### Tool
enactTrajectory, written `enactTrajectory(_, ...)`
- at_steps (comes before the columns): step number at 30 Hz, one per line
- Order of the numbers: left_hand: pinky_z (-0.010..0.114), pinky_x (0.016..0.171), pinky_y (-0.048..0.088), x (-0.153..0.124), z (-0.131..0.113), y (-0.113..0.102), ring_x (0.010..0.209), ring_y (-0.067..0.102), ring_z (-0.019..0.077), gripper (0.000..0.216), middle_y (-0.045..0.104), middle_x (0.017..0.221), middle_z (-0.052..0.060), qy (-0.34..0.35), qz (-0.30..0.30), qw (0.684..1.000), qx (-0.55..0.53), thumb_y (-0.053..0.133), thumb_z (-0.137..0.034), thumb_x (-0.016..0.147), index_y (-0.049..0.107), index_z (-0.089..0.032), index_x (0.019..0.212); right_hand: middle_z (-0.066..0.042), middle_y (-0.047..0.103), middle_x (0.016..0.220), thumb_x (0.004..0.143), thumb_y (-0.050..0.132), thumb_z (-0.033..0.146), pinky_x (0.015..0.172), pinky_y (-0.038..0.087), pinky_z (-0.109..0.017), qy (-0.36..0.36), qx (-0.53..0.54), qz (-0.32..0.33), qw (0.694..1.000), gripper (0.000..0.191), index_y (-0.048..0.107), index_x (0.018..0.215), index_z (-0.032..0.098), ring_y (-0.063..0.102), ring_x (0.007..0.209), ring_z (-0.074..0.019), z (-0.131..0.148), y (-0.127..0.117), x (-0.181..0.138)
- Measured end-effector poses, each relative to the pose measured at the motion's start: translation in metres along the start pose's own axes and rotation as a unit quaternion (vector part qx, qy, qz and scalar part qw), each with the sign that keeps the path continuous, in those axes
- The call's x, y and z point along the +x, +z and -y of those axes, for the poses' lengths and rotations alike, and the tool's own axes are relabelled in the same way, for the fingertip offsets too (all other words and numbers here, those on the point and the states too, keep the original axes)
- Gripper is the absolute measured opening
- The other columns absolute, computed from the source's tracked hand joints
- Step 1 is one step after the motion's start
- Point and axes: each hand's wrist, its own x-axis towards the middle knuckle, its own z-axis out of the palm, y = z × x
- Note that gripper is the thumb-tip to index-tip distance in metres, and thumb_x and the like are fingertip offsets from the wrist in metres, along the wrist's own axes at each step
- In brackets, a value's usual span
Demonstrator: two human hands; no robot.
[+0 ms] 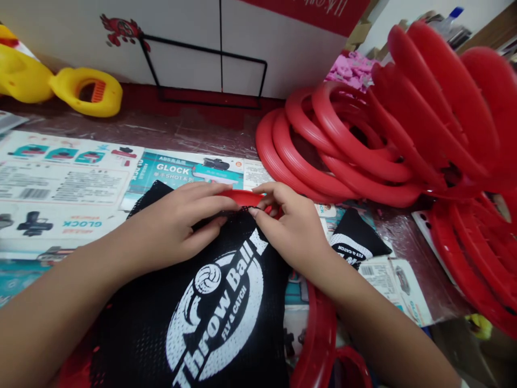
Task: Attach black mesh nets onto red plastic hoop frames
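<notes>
A black mesh net (226,302) printed with "Throw Ball" in white lies in front of me, stretched over a red plastic ring (242,197). My left hand (177,226) grips the net's top edge against the ring, fingers curled. My right hand (291,221) pinches the same edge just to the right, fingertips pressed on net and ring. More of the red ring (319,334) shows below my right forearm.
A pile of red plastic rings (363,145) fills the right side. Flattened printed toy boxes (60,183) cover the table. Yellow plastic toys (86,91) sit at the back left. Another folded black net (355,240) lies by my right wrist. A white wall panel (202,37) stands behind.
</notes>
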Motion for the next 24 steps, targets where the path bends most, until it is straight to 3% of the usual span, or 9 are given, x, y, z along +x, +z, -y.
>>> enactTrajectory(7,0.05,0.103,0.05,-0.003,0.003,0.003,0.12,0.062,0.031,0.036,0.066,0.128,0.016,0.008,-0.003,0.999,0.039,0.041,-0.023,0.097,0.069,-0.017,0.119,0.002,0.069,0.085,0.086,0.06,0.011,0.071,0.041,-0.025,-0.005,-0.018,-0.01,1.0,0.024,0.065,0.108,0.019,0.058,0.068,-0.0119,-0.002,0.003,0.005)
enactTrajectory(15,0.04,0.094,0.054,0.003,0.002,0.001,0.103,0.067,0.0238,0.034,0.07,0.111,0.011,0.034,-0.003,0.999,0.029,0.04,-0.022,0.097,0.067,-0.017,0.117,0.002,0.067,0.083,0.086,0.058,0.011,0.071,0.04,-0.025,-0.029,-0.038,-0.021,0.999,0.024,0.065,0.107,0.019,0.057,0.069,-0.0126,-0.005,0.005,0.01)
enactTrajectory(24,0.048,0.092,0.055,0.0,0.007,0.008,0.105,0.064,0.0312,0.04,0.067,0.113,0.019,0.048,-0.008,0.995,0.087,0.038,-0.022,0.098,0.069,-0.01,0.121,0.003,0.066,0.078,0.083,0.062,0.009,0.069,0.038,-0.025,-0.001,-0.057,-0.01,0.998,0.025,0.065,0.107,0.018,0.054,0.066,-0.0119,-0.007,0.007,0.013)
